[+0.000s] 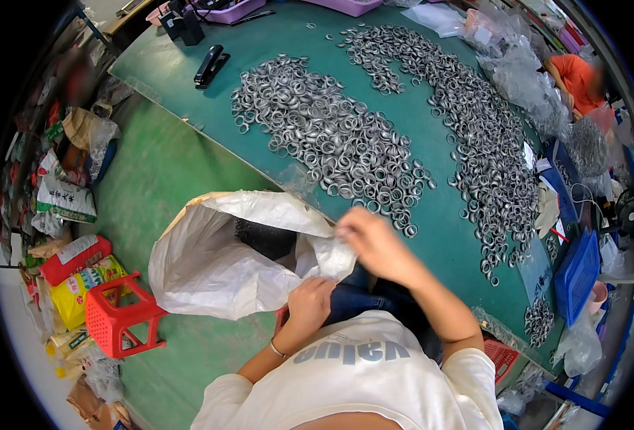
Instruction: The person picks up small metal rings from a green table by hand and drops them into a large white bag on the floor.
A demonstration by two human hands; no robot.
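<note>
Item: white woven sack [209, 265], large, mouth open toward the table, resting on the green floor [159, 186] against the person's lap; a dark mass shows inside the mouth, contents not identifiable.

Right hand [374, 244]: raised at the table edge, fingers pinched shut on the upper lip of the sack, lifting it toward the green table [431, 215].

Left hand [308, 304]: lower, near the knees, fingers curled closed on the sack's near rim; the grip's underside is hidden.

Table stock: two broad spreads of small metal rings; the nearer ring pile [331, 140] lies just beyond the right hand; the farther ring band [482, 136] curves along the right side; a black stapler [211, 64] sits at the far left corner; a blue basket [578, 276] at the right edge.

Floor stock: red plastic stool [120, 315] beside the sack; printed bags heaped along the left.

Other: a second person in an orange top [578, 79] at the far right.

Risks, as judged: the thin lip may slip from the pinch, letting the mouth sag and spill its contents onto the floor; rings lying at the table edge may be brushed off by the raised fabric; an uneven hold may tip the sack sideways toward the stool.
</note>
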